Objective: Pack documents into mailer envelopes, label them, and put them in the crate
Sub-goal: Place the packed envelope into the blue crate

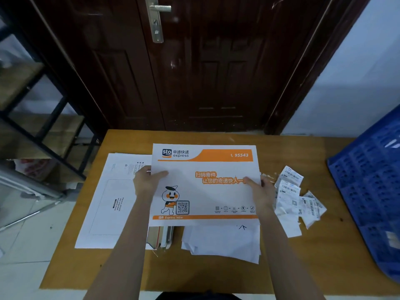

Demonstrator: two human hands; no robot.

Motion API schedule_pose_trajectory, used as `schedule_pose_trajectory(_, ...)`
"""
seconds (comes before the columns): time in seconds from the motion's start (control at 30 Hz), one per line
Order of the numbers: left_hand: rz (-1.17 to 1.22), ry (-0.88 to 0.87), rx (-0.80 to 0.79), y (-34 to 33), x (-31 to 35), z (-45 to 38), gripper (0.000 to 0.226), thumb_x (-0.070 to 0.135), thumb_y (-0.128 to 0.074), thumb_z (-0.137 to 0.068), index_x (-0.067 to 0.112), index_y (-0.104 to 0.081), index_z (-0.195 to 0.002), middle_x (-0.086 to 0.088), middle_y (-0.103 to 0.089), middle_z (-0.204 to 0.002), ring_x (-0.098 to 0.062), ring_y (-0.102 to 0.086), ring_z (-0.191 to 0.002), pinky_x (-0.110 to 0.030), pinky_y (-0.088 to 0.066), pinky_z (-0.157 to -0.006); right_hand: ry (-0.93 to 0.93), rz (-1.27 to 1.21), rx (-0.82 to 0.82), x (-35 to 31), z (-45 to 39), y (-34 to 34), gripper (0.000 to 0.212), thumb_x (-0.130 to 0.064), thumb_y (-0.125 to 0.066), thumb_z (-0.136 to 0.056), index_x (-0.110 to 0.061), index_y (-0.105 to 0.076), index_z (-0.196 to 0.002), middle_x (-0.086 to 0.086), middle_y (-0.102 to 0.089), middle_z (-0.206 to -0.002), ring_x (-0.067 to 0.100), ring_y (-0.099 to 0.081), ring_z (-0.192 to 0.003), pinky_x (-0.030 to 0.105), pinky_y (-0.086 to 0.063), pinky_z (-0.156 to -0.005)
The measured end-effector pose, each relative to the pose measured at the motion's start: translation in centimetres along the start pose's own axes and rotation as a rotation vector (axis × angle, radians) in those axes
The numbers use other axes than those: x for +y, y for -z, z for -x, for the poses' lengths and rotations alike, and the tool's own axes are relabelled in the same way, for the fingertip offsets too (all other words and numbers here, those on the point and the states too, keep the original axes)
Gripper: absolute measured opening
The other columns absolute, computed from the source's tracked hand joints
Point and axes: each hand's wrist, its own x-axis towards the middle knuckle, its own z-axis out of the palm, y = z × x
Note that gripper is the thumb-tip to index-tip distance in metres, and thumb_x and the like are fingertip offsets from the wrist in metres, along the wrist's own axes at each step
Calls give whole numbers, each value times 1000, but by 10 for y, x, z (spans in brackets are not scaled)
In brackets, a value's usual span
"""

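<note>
A white and orange mailer envelope (205, 191) is held face up above the middle of the table. My left hand (147, 182) grips its left edge, thumb on top. At the right edge my right hand (260, 189) grips it the same way. Under the envelope's near edge lies a loose pile of white documents (223, 241). A stack of blank-side-up mailers (108, 202) lies on the left. Several shipping labels (296, 198) are scattered to the right. The blue crate (368, 185) stands tilted at the table's right end.
The wooden table (205, 276) stands against a dark brown door (194, 61). A thin stack of brown card envelopes (160, 237) peeks out beneath the held mailer. A black metal shelf (43, 126) stands at the left, over a tiled floor.
</note>
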Motion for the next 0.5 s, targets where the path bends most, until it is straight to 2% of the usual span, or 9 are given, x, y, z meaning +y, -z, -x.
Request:
schedule_pose_trajectory(0.1, 13, -31, -4, -1, 1, -5, 35, 21, -81, -71, 9, -67, -101, -11, -70, -100, -30, -65, -88, -41, -55, -83, 23, 43, 32, -6, 1, 0, 23, -22, -75, -76, -17, -66, -97, -4, -68, -87, 7, -62, -72, 19, -41, -56)
schedule_pose_trajectory(0.2, 41, -72, -31, -1, 10, -7, 28, 18, -80, -72, 12, -64, -94, -9, -68, -97, -25, -61, -81, -33, -50, -73, 41, 43, 91, -14, 3, 0, 26, -20, -74, -78, -12, -66, -100, -1, -67, -89, 6, -60, -71, 18, -41, -56)
schedule_pose_trajectory(0.37, 85, -127, -108, -7, 35, -6, 30, 18, -81, -72, 14, -61, -93, -7, -68, -99, -26, -65, -87, -38, -54, -81, 143, 74, 179, -33, 11, 21, 24, -21, -72, -80, -11, -64, -100, 4, -68, -95, 19, -62, -82, 31, -49, -70)
schedule_pose_trajectory(0.43, 119, -145, -179, -18, 46, -1, 29, 17, -81, -73, 15, -60, -92, -6, -69, -99, -23, -66, -84, -35, -55, -76, 180, 59, 235, -40, 15, 38, 27, -21, -71, -81, -13, -64, -105, 0, -67, -94, 18, -63, -85, 34, -52, -76)
schedule_pose_trajectory(0.5, 155, -175, -254, -34, 56, 8, 28, 15, -81, -74, 14, -61, -93, -5, -70, -99, -19, -68, -80, -31, -55, -69, 200, 45, 301, -46, 21, 61, 30, -23, -71, -81, -15, -63, -109, -6, -66, -93, 14, -64, -84, 30, -53, -74)
